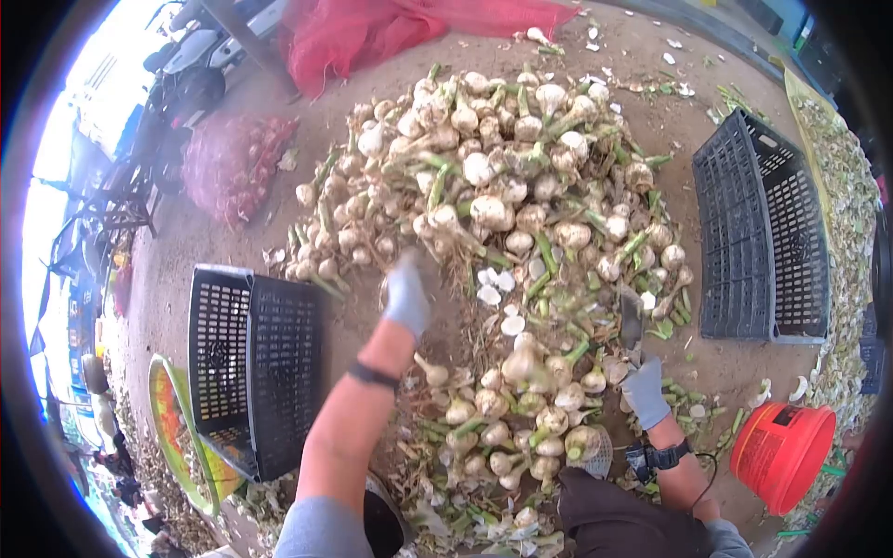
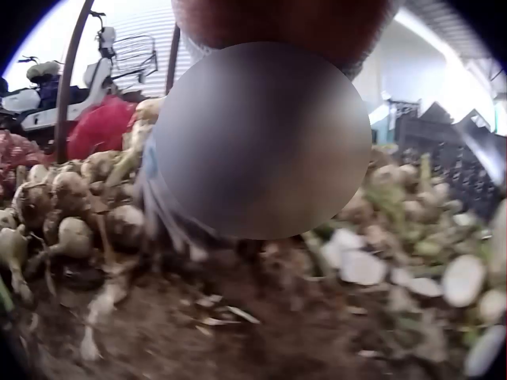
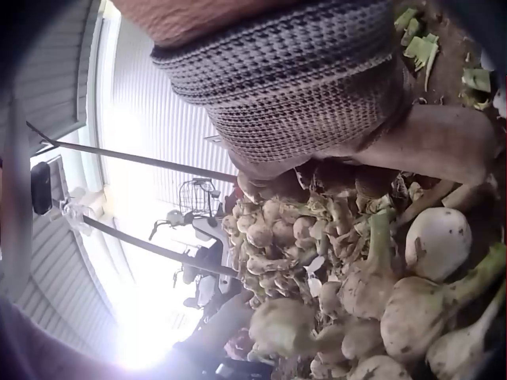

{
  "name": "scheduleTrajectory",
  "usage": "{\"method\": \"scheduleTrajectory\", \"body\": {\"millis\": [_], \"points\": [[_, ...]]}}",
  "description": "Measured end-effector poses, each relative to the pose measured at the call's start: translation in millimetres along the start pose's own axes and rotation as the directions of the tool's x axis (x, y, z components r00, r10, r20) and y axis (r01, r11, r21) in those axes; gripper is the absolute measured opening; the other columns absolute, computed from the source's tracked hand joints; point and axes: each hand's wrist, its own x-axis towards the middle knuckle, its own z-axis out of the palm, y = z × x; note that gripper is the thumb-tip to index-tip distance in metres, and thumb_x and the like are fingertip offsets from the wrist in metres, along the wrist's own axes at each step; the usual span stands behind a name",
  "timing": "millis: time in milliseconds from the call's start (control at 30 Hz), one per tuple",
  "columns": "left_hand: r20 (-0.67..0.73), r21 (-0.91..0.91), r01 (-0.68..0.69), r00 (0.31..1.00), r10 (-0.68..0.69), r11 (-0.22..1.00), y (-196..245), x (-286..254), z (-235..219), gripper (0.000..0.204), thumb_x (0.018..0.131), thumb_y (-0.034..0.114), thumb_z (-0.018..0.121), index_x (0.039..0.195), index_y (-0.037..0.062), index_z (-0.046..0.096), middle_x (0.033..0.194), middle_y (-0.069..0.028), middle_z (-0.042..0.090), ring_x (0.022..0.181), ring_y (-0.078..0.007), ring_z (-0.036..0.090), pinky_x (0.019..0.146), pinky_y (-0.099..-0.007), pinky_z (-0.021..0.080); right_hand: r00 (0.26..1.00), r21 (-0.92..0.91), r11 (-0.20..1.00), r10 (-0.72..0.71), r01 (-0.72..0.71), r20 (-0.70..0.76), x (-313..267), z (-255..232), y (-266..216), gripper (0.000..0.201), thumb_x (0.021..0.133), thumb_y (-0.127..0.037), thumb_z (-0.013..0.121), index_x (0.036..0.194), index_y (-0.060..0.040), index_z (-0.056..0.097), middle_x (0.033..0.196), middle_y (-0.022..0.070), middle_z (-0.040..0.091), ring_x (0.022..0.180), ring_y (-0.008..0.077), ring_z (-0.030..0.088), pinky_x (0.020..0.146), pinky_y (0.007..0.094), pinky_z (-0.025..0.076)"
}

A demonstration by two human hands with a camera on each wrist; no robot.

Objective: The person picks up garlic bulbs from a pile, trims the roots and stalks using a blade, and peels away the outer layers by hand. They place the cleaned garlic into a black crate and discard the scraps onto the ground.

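- Left hand (image 1: 406, 299), centre-left: fingers blurred, grip cannot be told.
- Right hand (image 1: 645, 393), lower right, grips dark blade (image 1: 631, 318); best angled away while picking garlic bulbs (image 1: 492, 213).

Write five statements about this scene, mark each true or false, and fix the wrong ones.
1. The left hand and right hand both wear pale gloves. True.
2. The bulbs have all lost their stems. False: many bulbs have green stems attached.
3. A dark band circles the left forearm. True.
4. In the head view, the red bucket stands left of the bulbs. False: the red bucket is to their right.
5. In the head view, the left crate and right crate are both black. True.
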Motion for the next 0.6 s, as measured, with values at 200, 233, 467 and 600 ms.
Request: {"method": "scheduleTrajectory", "body": {"millis": [200,233,467,600], "points": [[-0.229,0.020,0.061,0.972,-0.055,0.998,17.8,116.5,4.2,0.041,0.089,0.046,0.058,0.110,0.0105,0.060,0.099,-0.0110,0.061,0.080,-0.0240,0.061,0.064,-0.0396,0.052,0.997,-0.160,0.985,0.076,-0.071,0.030,9.3,9.2,-14.1,0.026,0.078,-0.016,0.077,0.089,0.0028,0.064,0.074,-0.0007,0.059,0.066,0.0064,0.048,0.056,0.0263,0.042],[-0.173,0.030,0.083,0.982,-0.076,0.996,14.4,120.2,-1.6,0.034,0.090,0.041,0.059,0.105,0.0110,0.063,0.094,-0.0085,0.064,0.075,-0.0231,0.061,0.059,-0.0364,0.053,0.996,-0.157,0.985,0.082,-0.077,0.030,10.2,10.6,-12.5,0.026,0.078,-0.016,0.077,0.089,0.0028,0.064,0.074,-0.0007,0.059,0.066,0.0064,0.048,0.056,0.0263,0.042],[0.197,0.113,-0.050,0.980,0.027,0.992,-53.0,10.0,-21.4,0.038,0.081,0.002,0.069,0.117,0.0030,0.057,0.089,-0.0077,0.066,0.064,-0.0117,0.061,0.046,-0.0210,0.047,0.993,-0.208,0.975,0.099,-0.083,0.064,1.8,19.2,-1.0,0.032,0.077,-0.017,0.078,0.097,0.0049,0.066,0.082,0.0029,0.067,0.070,0.0079,0.055,0.061,0.0273,0.046],[0.276,0.864,-0.409,0.873,0.403,0.294,-51.1,-22.8,1.7,0.049,0.073,0.000,0.072,0.119,0.0035,0.057,0.088,-0.0079,0.067,0.081,-0.0173,0.065,0.070,-0.0293,0.052,0.987,-0.250,0.963,0.129,-0.103,0.091,-4.9,18.3,0.7,0.032,0.077,-0.016,0.077,0.098,0.0049,0.066,0.081,0.0023,0.066,0.071,0.0076,0.053,0.062,0.0273,0.046]]}}
